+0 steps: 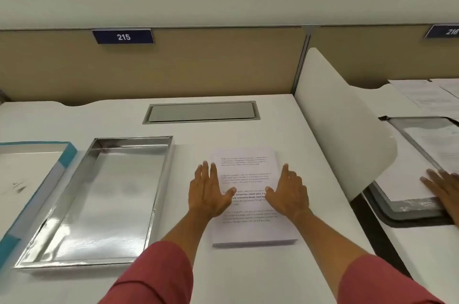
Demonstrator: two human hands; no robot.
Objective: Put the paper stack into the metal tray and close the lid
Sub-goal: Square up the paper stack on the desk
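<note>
A thick stack of printed white paper (pixel 248 169) lies flat on the white desk, right of centre. My left hand (pixel 208 192) rests along the stack's left edge, fingers spread, thumb on top of the sheets. My right hand (pixel 288 192) mirrors it on the right edge, thumb on the paper. Neither hand has lifted the stack. The shiny metal tray (pixel 159 179) sits empty to the left of the stack, open side up. Its lid (pixel 67 154), with teal-blue edges, lies upside down at the far left beside the tray.
A grey cable hatch (pixel 201 111) is set into the desk behind the stack. A white divider panel (pixel 342 135) bounds the desk on the right. Beyond it, another person's hand (pixel 444 189) rests on papers in a dark tray. A tan partition stands behind.
</note>
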